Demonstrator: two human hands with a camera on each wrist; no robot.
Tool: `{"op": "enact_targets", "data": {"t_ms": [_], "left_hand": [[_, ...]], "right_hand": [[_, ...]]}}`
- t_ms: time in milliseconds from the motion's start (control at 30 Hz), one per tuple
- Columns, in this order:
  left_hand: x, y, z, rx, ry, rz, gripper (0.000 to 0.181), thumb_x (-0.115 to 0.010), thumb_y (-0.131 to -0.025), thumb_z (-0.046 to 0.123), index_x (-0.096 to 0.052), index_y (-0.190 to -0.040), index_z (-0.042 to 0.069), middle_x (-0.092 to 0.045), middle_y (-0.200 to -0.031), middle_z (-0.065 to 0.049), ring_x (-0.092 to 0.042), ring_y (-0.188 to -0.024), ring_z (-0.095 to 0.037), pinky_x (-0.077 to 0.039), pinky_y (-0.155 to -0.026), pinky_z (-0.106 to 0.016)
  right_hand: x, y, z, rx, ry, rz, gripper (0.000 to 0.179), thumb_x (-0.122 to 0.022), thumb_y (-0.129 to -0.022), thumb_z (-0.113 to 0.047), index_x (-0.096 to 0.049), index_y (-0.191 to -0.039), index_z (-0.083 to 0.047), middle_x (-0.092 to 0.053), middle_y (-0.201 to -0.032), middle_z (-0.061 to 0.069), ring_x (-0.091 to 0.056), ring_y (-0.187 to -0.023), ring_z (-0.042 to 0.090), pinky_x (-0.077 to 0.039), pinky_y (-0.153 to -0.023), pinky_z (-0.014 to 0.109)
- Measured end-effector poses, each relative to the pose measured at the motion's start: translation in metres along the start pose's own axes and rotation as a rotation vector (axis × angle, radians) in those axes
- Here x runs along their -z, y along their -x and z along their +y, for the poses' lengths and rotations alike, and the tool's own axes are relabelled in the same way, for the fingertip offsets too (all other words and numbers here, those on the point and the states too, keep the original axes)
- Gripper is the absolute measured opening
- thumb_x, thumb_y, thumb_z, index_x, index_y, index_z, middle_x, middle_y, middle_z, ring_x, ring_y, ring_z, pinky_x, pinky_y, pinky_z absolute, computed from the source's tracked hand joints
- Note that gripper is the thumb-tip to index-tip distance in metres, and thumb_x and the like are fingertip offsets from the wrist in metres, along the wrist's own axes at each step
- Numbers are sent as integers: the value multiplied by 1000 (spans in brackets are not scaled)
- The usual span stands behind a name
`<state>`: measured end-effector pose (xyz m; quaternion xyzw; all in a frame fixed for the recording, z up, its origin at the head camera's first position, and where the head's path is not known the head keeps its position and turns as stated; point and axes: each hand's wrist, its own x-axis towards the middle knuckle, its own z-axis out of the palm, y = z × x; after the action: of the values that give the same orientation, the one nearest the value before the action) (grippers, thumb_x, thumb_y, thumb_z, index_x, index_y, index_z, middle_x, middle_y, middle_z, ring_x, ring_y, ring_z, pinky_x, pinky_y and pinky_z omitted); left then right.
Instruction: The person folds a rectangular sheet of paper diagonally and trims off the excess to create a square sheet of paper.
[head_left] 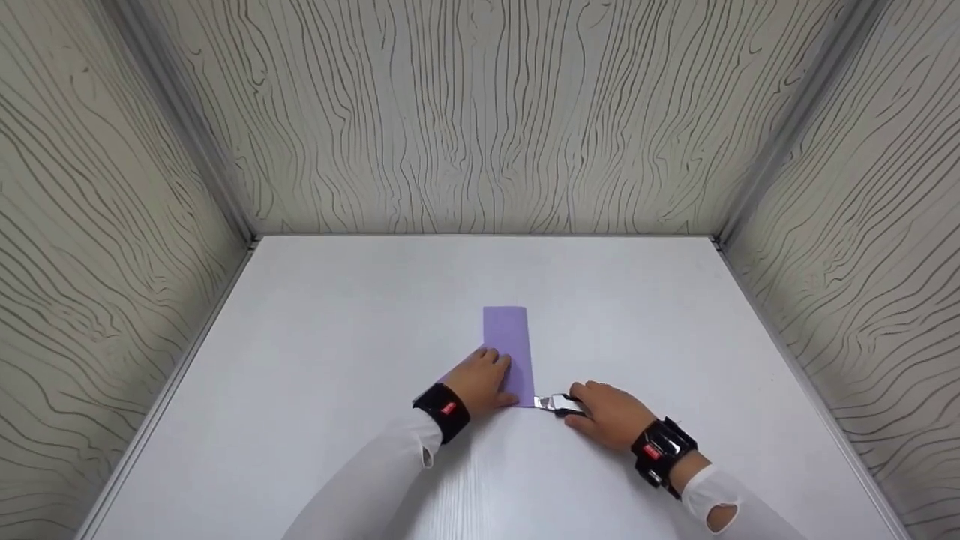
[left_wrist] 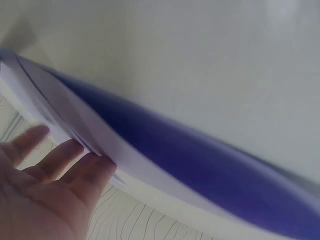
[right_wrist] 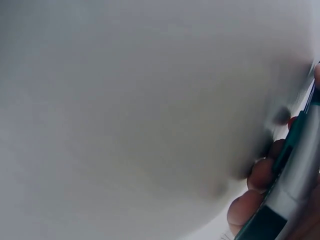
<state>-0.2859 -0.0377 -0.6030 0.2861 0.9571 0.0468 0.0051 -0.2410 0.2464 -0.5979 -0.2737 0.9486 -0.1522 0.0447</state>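
A folded sheet of purple paper (head_left: pixel 508 326) lies on the white table. My left hand (head_left: pixel 478 379) rests across its lower left part, fingers extended and thumb near the bottom edge. In the left wrist view, my fingertips touch the pale paper layers (left_wrist: pixel 100 135), which bow apart around a dark gap. My right hand (head_left: pixel 611 412) grips what looks like a utility knife (head_left: pixel 564 405), with a silvery front and a white and black handle. Its metal tip meets the paper's lower right corner. The right wrist view shows fingers curled around the grey and dark green handle (right_wrist: pixel 295 175).
The white table (head_left: pixel 360 300) stretches around the paper on every side. Wood-grain panels (head_left: pixel 480 120) stand along its back, left and right edges, joined by grey corner posts (head_left: pixel 184 120). Each wrist wears a black band (head_left: pixel 442 412).
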Motion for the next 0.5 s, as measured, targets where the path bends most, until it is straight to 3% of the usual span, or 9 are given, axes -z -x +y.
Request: {"op": "enact_targets", "data": {"t_ms": [267,500], "left_hand": [[5,2,3,59,13,-27,66,-75,-98,59,-69,-134,4,-64,-139,-17,-63,-130,-32,-58,-109,-41],[9,1,3,43,-2,-29,65,-76,-97,59,-69,-132,4,-64,-141,-18,-62,-132,-34,-58,-110,-43]], "right_hand": [[-3,-3,0,7,8,-2,26,-72,-103,-38,-59,-108,-16,-45,-82,-9,-42,-73,8,-38,-65,27],[3,-2,-4,-8,-4,-4,28,-73,-103,-36,-61,-111,-12,-48,-84,-6,-44,-74,11,-39,-65,30]]}}
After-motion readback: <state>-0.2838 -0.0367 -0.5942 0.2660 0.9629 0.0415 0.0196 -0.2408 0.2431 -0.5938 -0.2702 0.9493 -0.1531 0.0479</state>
